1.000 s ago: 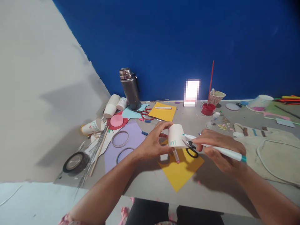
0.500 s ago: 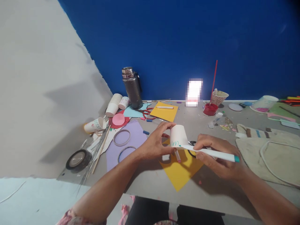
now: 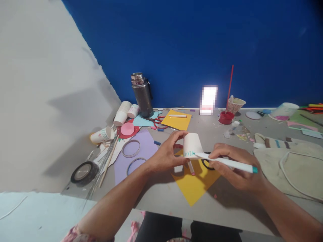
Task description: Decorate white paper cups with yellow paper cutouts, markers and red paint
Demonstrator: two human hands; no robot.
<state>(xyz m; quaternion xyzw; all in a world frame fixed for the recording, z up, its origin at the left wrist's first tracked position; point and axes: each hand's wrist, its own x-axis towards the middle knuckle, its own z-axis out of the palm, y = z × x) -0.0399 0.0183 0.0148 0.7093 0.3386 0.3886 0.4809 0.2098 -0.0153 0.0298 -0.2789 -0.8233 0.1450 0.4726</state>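
Note:
My left hand (image 3: pixel 165 154) holds a white paper cup (image 3: pixel 192 144) upside down above the yellow paper sheet (image 3: pixel 195 181), fingers on its top and side. Teal squiggles run along the cup's lower rim. My right hand (image 3: pixel 234 166) grips a white marker with a teal end (image 3: pixel 227 163); its tip touches the cup near the rim. Black-handled scissors (image 3: pixel 207 164) lie under the marker, and a pink-tipped pen (image 3: pixel 191 167) rests on the yellow sheet below the cup.
A steel flask (image 3: pixel 142 94) stands at the back by the blue wall. Paper cups (image 3: pixel 121 116), a tape roll (image 3: pixel 83 172), rings on purple paper (image 3: pixel 141 148), red scissors (image 3: pixel 157 121), a red paint pot (image 3: pixel 225 117) and a cloth bag (image 3: pixel 290 161) crowd the grey table (image 3: pixel 161 195).
The marker tip has moved from the cup's right side down onto its lower rim, where the teal line has grown. The cup has tilted slightly. The view shifted a little.

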